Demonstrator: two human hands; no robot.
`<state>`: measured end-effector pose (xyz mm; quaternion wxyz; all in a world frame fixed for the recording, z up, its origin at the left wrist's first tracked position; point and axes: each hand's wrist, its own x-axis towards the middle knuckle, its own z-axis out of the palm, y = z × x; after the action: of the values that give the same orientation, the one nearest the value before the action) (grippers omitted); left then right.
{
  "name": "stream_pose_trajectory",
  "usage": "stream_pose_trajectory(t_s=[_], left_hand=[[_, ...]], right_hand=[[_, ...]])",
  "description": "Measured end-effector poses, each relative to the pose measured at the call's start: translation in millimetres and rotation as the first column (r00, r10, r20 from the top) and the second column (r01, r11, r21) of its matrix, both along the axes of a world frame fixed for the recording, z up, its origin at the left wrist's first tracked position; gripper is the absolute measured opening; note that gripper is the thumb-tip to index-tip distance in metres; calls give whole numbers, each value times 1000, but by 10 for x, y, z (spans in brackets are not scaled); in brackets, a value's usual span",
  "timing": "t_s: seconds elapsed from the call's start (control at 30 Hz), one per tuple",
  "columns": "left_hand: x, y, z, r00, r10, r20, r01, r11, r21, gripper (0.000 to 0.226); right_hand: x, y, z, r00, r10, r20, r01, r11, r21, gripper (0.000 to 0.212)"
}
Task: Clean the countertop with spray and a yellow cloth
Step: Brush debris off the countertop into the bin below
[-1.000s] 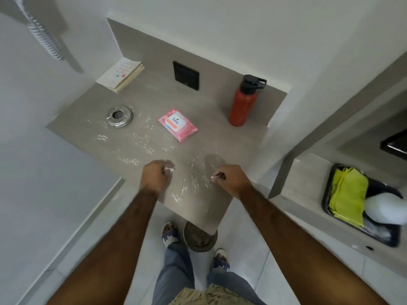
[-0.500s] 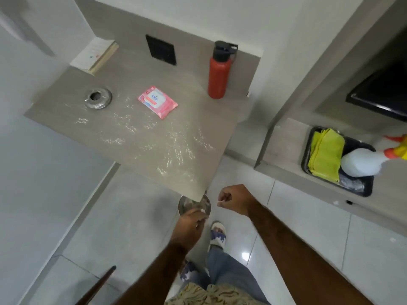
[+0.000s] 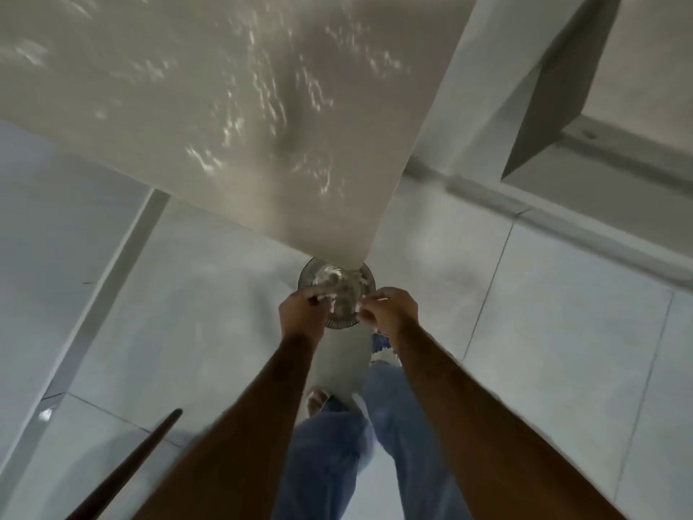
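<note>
Both hands, left hand [image 3: 302, 313] and right hand [image 3: 392, 311], hang curled over the round metal bin [image 3: 339, 294] at 6 o'clock below the wet table [image 3: 225, 125], apparently dropping pinched scraps; spray and yellow cloth are out of view.

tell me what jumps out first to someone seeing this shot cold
The two hands meet at centre, left hand and right hand, over a round metal bin on the floor under the countertop's corner. Above them the countertop fills the upper left, glinting with wet streaks. What the fingers pinch is too blurred to tell.
</note>
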<state>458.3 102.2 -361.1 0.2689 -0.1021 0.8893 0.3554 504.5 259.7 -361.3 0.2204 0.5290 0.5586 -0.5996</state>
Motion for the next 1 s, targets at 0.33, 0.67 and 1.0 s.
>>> stream_pose_trajectory(t_s=[0.33, 0.67, 1.0], left_hand=[[-59, -84, -742, 986, -108, 125, 108, 994, 4, 31], [189, -142, 662, 971, -239, -29, 237, 971, -35, 55], [-141, -530, 2360, 940, 96, -329, -153, 977, -151, 65]], right_hand=[[-171, -156, -704, 947, 322, 6, -318, 931, 181, 37], [70, 11, 780, 670, 741, -46, -612, 587, 530, 74], [-531, 204, 2567, 748, 619, -240, -173, 531, 830, 75]])
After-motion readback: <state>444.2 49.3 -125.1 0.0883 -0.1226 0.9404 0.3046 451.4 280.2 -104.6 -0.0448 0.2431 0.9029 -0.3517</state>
